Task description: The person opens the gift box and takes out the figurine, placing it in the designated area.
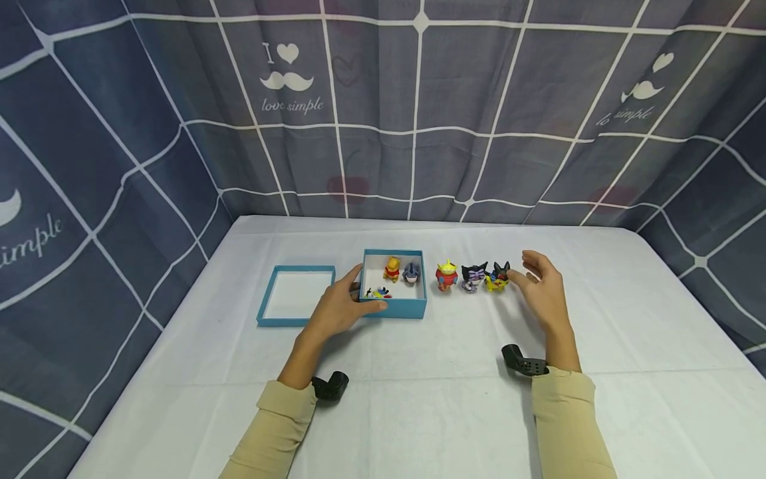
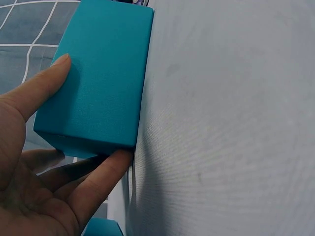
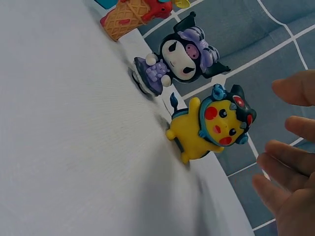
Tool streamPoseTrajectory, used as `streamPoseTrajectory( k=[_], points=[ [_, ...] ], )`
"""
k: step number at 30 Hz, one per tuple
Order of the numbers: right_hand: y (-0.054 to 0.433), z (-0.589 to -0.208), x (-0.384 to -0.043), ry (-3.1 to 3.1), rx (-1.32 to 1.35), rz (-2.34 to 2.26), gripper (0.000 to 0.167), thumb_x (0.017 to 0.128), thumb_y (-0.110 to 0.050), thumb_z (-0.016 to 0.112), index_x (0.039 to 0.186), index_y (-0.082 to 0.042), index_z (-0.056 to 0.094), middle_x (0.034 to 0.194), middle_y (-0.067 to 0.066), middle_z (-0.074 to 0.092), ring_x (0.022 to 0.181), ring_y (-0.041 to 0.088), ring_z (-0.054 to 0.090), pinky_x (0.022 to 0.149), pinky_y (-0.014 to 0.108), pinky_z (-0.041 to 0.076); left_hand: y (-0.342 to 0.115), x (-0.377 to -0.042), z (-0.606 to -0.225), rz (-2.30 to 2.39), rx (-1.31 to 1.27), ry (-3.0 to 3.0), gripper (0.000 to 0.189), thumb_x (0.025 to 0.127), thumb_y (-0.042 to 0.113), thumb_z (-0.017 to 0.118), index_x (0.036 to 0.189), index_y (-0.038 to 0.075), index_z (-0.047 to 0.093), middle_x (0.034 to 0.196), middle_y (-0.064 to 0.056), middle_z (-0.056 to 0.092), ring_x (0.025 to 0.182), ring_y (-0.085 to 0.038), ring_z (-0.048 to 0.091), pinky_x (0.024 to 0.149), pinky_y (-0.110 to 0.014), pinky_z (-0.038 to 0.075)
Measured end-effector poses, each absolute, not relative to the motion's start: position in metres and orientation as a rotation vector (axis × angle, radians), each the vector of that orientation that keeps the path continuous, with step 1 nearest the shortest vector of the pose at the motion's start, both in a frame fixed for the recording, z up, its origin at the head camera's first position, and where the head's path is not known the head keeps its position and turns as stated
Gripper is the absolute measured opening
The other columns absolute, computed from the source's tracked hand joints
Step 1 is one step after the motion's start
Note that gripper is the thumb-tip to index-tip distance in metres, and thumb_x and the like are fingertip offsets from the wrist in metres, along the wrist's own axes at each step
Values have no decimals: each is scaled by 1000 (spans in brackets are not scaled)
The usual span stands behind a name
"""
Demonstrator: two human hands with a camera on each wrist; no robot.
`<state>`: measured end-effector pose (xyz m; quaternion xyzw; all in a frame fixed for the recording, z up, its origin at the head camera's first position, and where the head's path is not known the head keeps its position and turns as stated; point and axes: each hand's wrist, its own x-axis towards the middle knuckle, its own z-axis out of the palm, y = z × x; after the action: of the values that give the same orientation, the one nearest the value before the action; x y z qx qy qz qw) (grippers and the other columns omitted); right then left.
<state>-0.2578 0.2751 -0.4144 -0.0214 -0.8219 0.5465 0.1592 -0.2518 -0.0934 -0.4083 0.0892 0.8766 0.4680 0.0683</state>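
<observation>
My left hand (image 1: 340,307) holds the near left corner of a blue box (image 1: 399,309), thumb along its front wall and fingers round its left end. Inside the box stand a yellow bear figurine (image 1: 391,268) in red and a grey-blue donkey figurine (image 1: 411,273). A multicoloured figurine (image 1: 378,293) lies by the front wall, partly hidden. My right hand (image 1: 541,289) is beside a yellow Pikachu figurine (image 3: 196,129) in a dark hood, fingers spread and apart from it. Left of that stand a black-and-purple Kuromi figurine (image 3: 179,61) and a red figurine (image 1: 446,275) with a cone-patterned body.
The blue-rimmed box lid (image 1: 296,322) lies inside up, left of the box. A white cloth (image 1: 419,412) covers the table. Grey checked curtains (image 1: 383,159) hang behind and along both sides.
</observation>
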Motion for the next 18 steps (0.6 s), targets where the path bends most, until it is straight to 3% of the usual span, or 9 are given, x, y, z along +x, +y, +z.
streamPoseTrajectory(
  k=[8, 18],
  points=[
    [268, -405, -258, -2300, -31, 1471, 54, 89, -5, 69, 138, 8, 49, 135, 25, 52, 129, 38, 46, 111, 42, 32, -93, -254, -412, 1419, 280, 2644, 99, 82, 38, 82, 157, 5, 25, 136, -25, 55, 127, -34, 53, 98, -49, 46],
    [247, -389, -258, -2279, 157, 1457, 49, 88, -1, 71, 133, 6, 54, 127, 21, 58, 119, 34, 54, 106, 43, 40, -93, -254, -412, 1401, 273, 2653, 100, 82, 39, 82, 157, 7, 25, 137, -25, 54, 128, -34, 52, 99, -50, 45]
  ],
)
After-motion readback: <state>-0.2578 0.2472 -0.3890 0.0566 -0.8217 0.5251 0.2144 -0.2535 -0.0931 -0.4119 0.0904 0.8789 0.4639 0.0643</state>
